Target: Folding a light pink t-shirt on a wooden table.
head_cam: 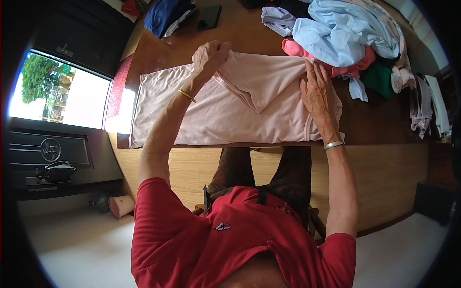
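Observation:
A pale pink knit garment (230,122) lies flat across the near part of the brown table, its front edge along the table's edge. One sleeve-like flap (266,75) is folded over its upper middle and ends in a hemmed point. My left hand (210,55) grips the flap's upper left corner between thumb and curled fingers. On the garment's right side, my right hand (318,88) rests palm down with the fingers nearly straight, the fingertips at the flap's upper right end. Whether it pinches any cloth there cannot be made out.
A heap of clothes with a light blue shirt (335,32) fills the table's far right. Dark blue folded clothing (167,16) and a black flat device (209,17) lie at the far left. More garments (421,104) hang or lie at the right edge. A dark door (65,158) stands left.

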Available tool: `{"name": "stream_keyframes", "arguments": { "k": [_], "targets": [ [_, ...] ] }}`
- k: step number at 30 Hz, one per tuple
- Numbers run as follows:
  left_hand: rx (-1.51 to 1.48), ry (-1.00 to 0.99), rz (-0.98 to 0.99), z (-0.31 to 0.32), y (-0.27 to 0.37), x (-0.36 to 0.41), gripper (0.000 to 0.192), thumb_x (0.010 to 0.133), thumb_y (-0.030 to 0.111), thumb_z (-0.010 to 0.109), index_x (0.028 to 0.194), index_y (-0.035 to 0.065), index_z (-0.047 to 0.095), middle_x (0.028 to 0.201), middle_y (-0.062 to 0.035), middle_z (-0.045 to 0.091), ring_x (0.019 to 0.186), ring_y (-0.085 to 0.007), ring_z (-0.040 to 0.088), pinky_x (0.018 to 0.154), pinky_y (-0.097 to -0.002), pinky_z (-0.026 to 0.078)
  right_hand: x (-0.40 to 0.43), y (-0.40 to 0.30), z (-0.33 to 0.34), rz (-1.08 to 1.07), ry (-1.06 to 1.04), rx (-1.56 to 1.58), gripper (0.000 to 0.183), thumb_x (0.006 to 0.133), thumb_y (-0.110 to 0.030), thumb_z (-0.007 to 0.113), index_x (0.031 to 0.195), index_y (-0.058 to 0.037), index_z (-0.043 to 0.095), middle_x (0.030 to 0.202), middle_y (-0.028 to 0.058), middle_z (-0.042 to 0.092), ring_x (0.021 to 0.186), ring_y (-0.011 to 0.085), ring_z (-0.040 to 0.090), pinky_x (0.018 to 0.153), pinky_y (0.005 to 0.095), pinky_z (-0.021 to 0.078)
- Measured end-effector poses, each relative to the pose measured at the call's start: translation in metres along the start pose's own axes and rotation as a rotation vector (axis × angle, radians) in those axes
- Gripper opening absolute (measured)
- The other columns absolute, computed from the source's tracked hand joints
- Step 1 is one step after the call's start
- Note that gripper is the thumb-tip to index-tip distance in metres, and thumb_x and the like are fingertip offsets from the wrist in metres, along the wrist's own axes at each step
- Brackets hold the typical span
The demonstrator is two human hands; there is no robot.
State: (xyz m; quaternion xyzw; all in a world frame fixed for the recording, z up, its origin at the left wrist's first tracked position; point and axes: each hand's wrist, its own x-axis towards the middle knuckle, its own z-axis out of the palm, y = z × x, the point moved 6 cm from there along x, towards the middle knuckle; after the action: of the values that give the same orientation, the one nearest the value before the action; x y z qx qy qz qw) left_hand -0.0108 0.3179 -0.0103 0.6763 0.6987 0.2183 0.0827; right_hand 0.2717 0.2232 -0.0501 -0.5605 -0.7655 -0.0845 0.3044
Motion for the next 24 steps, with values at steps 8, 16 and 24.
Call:
{"name": "stream_keyframes", "arguments": {
  "k": [8,16,24],
  "targets": [
    [0.160,0.028,0.177,0.015,-0.009,0.004,0.031,0.082,0.033,0.058,0.081,0.0042,0.070,0.078,-0.0184,0.067,0.078,-0.0380,0.065,0.071,-0.0465,0.050,0.001,0.003,0.003,0.022,0.040,0.030,0.057,0.085,-0.014,0.059,0.135,0.0041,0.040,0.133,0.0252,0.047,0.126,0.0397,0.043,0.108,0.0438,0.0342],
    [0.048,0.303,0.605,-0.001,0.029,-0.039,0.032,0.079,0.020,0.066,0.108,0.0059,0.062,0.117,-0.0153,0.059,0.109,-0.0333,0.056,0.090,-0.0446,0.043,0.001,0.003,0.001,0.035,-0.009,0.027,0.052,0.087,-0.015,0.056,0.135,0.0008,0.041,0.133,0.0243,0.048,0.126,0.0388,0.043,0.109,0.0439,0.0331],
    [0.060,-0.111,0.874,0.074,0.098,-0.118,0.056,0.093,0.044,0.052,0.137,0.0089,0.046,0.149,-0.0126,0.034,0.139,-0.0310,0.029,0.111,-0.0538,0.024,-0.005,0.021,-0.015,0.094,0.005,0.252,0.047,0.086,-0.012,0.059,0.131,-0.0003,0.048,0.125,0.0229,0.055,0.118,0.0368,0.050,0.101,0.0420,0.0400]
  ]
}}
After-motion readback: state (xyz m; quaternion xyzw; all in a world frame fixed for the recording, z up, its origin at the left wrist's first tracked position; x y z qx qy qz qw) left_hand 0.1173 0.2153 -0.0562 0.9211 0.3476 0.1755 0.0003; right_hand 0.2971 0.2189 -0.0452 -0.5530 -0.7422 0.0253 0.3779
